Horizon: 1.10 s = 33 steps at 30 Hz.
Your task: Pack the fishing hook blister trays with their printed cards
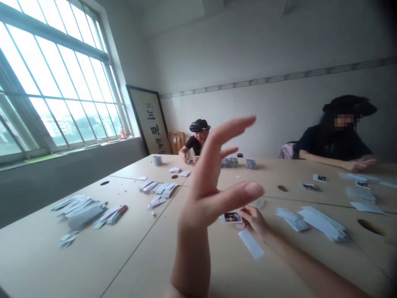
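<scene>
My left hand is raised over the middle of the table, close to the camera. Its fingers and thumb are spread apart with nothing between them. Lower and farther off, my right hand has its fingertips closed on the edge of a small photo card with a dark picture. Part of that card is hidden behind my left wrist. Just below my right hand lies a blank white strip on the tabletop.
Loose white paper strips lie on the left, with more strips on the right. Stacked cards stand toward the far edge. Two people sit around the table, which has round holes and seams.
</scene>
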Available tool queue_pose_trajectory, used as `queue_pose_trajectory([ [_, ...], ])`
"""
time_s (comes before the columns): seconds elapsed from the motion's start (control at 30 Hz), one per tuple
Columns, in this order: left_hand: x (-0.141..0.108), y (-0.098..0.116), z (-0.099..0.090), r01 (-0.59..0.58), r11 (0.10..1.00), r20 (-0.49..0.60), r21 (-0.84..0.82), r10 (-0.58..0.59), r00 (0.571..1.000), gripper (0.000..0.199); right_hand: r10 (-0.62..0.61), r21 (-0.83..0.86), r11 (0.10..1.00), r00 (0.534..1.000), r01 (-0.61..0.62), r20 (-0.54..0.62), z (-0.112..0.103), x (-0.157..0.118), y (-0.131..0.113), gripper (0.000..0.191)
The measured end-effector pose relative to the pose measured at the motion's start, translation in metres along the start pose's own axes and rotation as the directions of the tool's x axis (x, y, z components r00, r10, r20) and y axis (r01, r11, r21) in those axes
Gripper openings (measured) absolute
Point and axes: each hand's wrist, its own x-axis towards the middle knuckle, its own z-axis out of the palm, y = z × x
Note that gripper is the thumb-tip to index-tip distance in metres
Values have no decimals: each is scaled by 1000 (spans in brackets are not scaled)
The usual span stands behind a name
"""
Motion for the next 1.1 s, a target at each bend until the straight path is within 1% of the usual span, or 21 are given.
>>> queue_pose_trajectory([
  [0.07, -4, 5, 6, 33, 995, 22, -99, -31, 999, 53, -2, -8, 1000, 1000, 2, 4, 3, -2, -4, 43],
  [0.13, -10, 7, 8, 136, 981, 25, -136, -133, 991, 47, 3, -17, 1000, 1000, -3, 12, 5, -5, -16, 43],
  [0.2, -14, 6, 7, 259, 958, 12, -124, -259, 966, 44, 1, -33, 999, 1000, 0, 23, 6, -5, -36, 41],
  [0.27, -17, 5, 4, 358, 930, 12, -84, -358, 934, 42, -29, -48, 998, 999, 31, 38, 4, -4, -67, 39],
  [0.33, -19, 5, 1, 426, 905, 6, -18, -426, 905, 42, -88, -44, 995, 995, 90, 41, 2, -5, -105, 35],
  [0.4, -22, 7, 0, 469, 882, -28, 40, -468, 883, 38, -163, -44, 986, 987, 163, 16, 3, -10, -147, 32],
  [0.47, -24, 13, -1, 490, 869, -83, 61, -485, 870, 29, -229, -75, 971, 973, 228, 4, 6, -22, -185, 28],
  [0.5, -25, 17, -1, 491, 869, -103, 65, -484, 869, 24, -269, -112, 957, 963, 266, -5, 9, -30, -202, 27],
  [0.53, -27, 22, -1, 488, 870, -110, 71, -480, 871, 19, -345, -216, 919, 938, 331, -33, 13, -40, -216, 26],
  [0.57, -28, 28, -1, 484, 871, -103, 81, -476, 873, 15, -405, -307, 877, 912, 370, -58, 17, -50, -227, 26],
  [0.6, -30, 33, -1, 482, 871, -85, 96, -475, 876, 13, -438, -368, 848, 895, 382, -80, 21, -61, -236, 26],
  [0.63, -32, 38, -1, 479, 871, -63, 112, -475, 878, 11, -455, -407, 831, 885, 380, -102, 25, -71, -242, 25],
  [0.7, -35, 46, -2, 467, 871, -25, 152, -469, 883, 11, -461, -440, 820, 878, 367, -127, 33, -88, -250, 26],
  [0.77, -37, 48, -2, 434, 878, 14, 202, -446, 895, 15, -457, -454, 813, 882, 364, -112, 38, -101, -253, 28],
  [0.83, -37, 48, -1, 400, 881, 71, 251, -429, 900, 18, -462, -458, 807, 881, 372, -99, 41, -109, -253, 28],
  [0.9, -37, 46, 1, 381, 883, 120, 275, -425, 897, 16, -465, -447, 810, 881, 380, -93, 42, -113, -252, 29],
  [1.0, -36, 47, 5, 386, 876, 127, 289, -435, 892, 8, -449, -409, 827, 891, 385, -70, 42, -116, -251, 31],
  [1.1, -36, 49, 9, 400, 865, 100, 304, -446, 889, 7, -451, -404, 829, 889, 387, -75, 41, -120, -252, 30],
])
